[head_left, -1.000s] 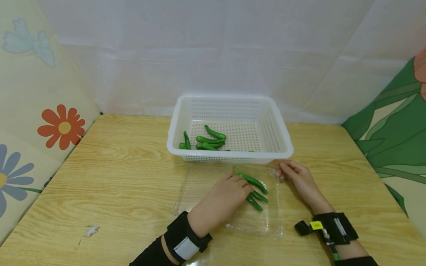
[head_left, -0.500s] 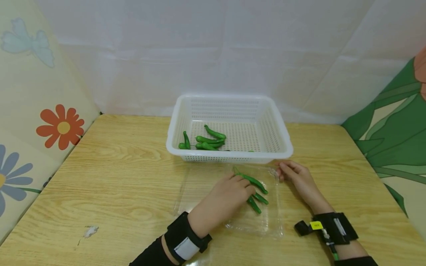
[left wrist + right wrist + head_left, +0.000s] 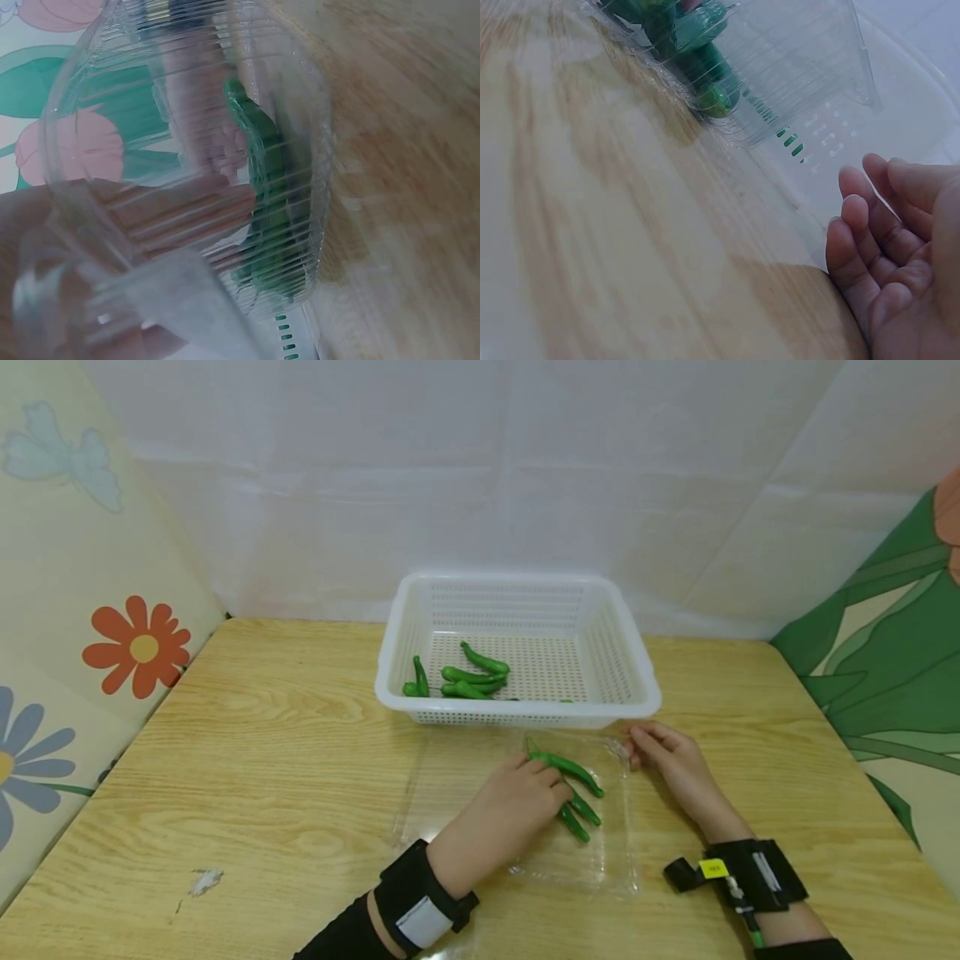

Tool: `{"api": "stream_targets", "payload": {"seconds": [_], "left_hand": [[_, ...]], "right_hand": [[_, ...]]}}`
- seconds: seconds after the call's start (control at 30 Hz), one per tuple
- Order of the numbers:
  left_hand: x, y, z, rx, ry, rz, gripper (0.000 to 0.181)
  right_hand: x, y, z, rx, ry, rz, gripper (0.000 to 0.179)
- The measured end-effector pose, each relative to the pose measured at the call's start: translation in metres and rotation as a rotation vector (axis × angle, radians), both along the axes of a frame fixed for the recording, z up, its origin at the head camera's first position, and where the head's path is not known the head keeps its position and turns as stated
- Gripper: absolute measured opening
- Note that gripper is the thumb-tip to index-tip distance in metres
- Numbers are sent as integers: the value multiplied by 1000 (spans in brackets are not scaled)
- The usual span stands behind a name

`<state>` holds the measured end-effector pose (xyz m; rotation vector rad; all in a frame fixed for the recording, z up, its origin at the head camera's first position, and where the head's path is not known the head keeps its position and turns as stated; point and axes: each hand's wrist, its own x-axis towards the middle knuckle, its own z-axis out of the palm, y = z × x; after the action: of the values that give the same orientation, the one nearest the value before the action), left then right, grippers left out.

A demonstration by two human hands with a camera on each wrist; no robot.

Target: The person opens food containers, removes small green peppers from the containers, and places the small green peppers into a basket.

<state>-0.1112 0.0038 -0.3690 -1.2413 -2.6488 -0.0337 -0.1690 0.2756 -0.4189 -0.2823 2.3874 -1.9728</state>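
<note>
A clear plastic box (image 3: pixel 618 868) lies on the table with several green chili peppers (image 3: pixel 576 771) in its right part. My left hand (image 3: pixel 510 802) reaches into it from the left; in the left wrist view its fingers (image 3: pixel 187 206) extend through the box to the peppers (image 3: pixel 270 180), fingertips right at them. That hand covers the stem ends of the lower peppers. Beside the box's far right corner is my right hand (image 3: pixel 671 764). In the right wrist view its fingers (image 3: pixel 881 232) are loosely bent, holding nothing, apart from the box (image 3: pixel 787 67).
Directly behind the box stands a white slotted basket (image 3: pixel 517 710), holding several more green chili peppers (image 3: pixel 480 677). The wooden table (image 3: pixel 300 752) has a pale chipped spot (image 3: pixel 205 882) at front left. White cloth hangs at the back, with patterned panels on both sides.
Under my left fingers, the two lower peppers have shifted slightly toward me and to the left. My right hand, the box and the basket have stayed in place.
</note>
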Motion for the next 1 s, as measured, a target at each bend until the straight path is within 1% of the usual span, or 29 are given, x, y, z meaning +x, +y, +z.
{"api": "stream_targets", "payload": {"seconds": [0.23,0.43,0.5,0.6,0.7,0.83,1.0], "left_hand": [[0,1,1,-12,11,2,26],[0,3,-2,-77,29,66,28],[-1,3,-2,-100,33,79,28],[-1,3,-2,-126,46,81,28],[0,2,-2,-124,54,76,25],[2,1,-2,-100,40,70,22],[2,1,-1,-92,-6,66,25]], "right_hand": [[0,0,0,6,-2,-4,28],[0,0,0,-2,2,-4,25],[0,0,0,-11,1,-2,24],[0,0,0,-15,1,2,24],[0,0,0,-7,2,2,26],[0,0,0,-8,4,1,27],[0,1,-1,-26,7,5,24]]}}
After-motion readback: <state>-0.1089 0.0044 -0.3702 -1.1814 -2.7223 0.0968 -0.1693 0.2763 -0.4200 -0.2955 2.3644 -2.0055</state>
